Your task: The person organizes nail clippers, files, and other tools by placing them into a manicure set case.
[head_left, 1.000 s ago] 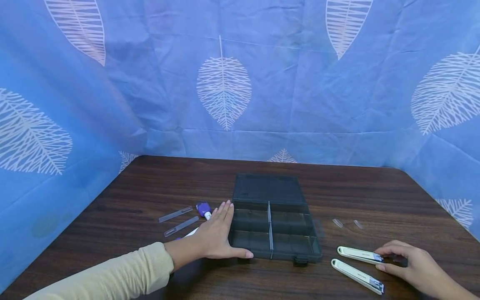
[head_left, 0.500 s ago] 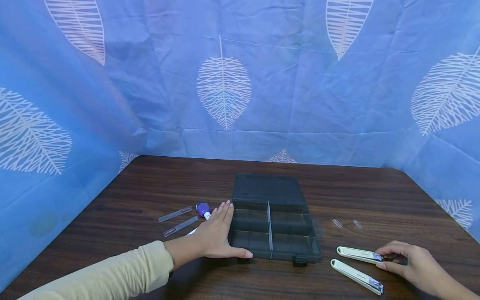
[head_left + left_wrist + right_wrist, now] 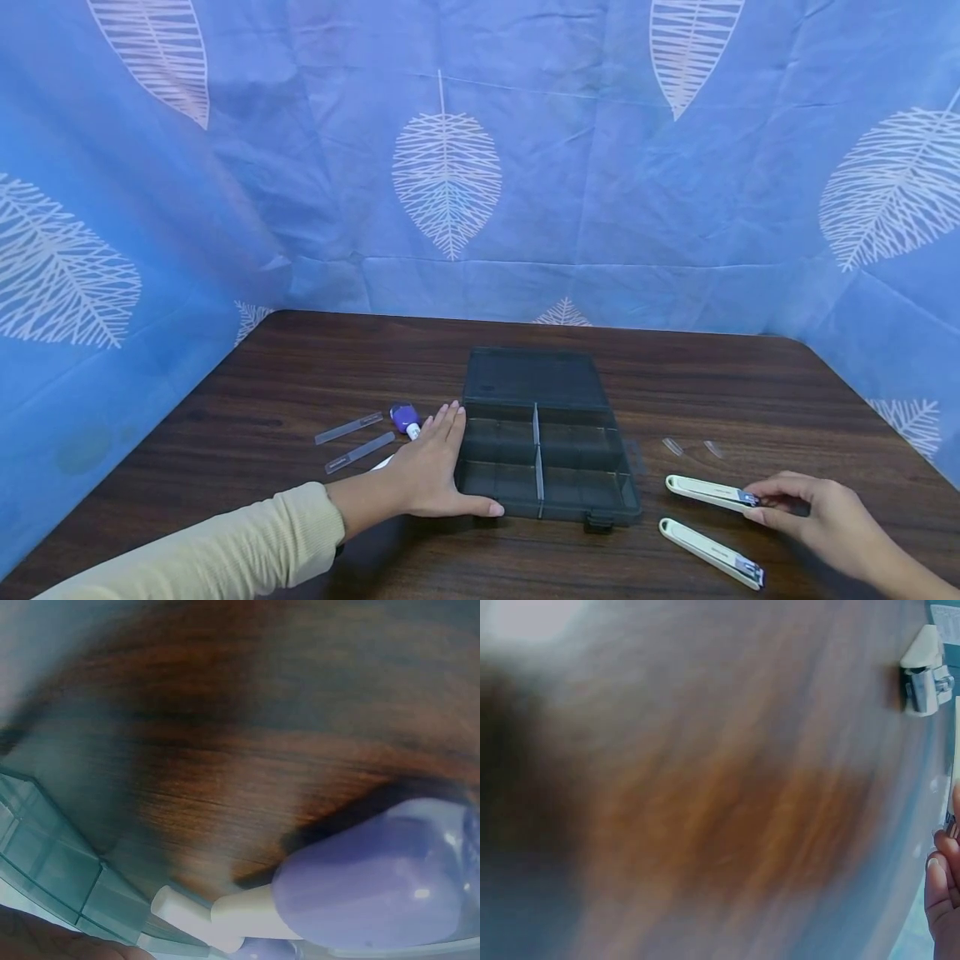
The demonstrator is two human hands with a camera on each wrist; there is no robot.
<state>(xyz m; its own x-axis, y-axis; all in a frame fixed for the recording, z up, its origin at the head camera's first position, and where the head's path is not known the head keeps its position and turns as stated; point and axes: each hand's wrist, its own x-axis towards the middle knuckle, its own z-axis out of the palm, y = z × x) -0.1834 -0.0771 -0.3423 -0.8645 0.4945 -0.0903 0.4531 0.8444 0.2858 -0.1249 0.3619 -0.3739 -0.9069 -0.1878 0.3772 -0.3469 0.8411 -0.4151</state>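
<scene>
My left hand (image 3: 427, 475), fingers straight and thumb spread, rests against the left side of a dark translucent compartment box (image 3: 570, 512) with its lid folded back. On the right, my right hand (image 3: 817, 517) pinches the metal end of a pale-green nail clipper (image 3: 708, 492), which looks tilted slightly off the table. A second nail clipper (image 3: 708, 552) lies just in front of it. Beside my left hand is a purple bottle (image 3: 403, 416) with a white cap, like nail polish; the left wrist view shows it large (image 3: 367, 877), with another purple bottle (image 3: 266, 949) mostly cut off.
Two clear strips (image 3: 348, 428) lie left of the bottles. Right of the box are two small clear pieces (image 3: 672, 447). Thin dividers (image 3: 537, 450) split the box into compartments. A blue leaf-print cloth (image 3: 570, 192) surrounds the dark wooden table (image 3: 360, 350).
My right hand has shifted slightly up and left, and the nail clipper in its fingers has moved with it. My left hand stays against the box.
</scene>
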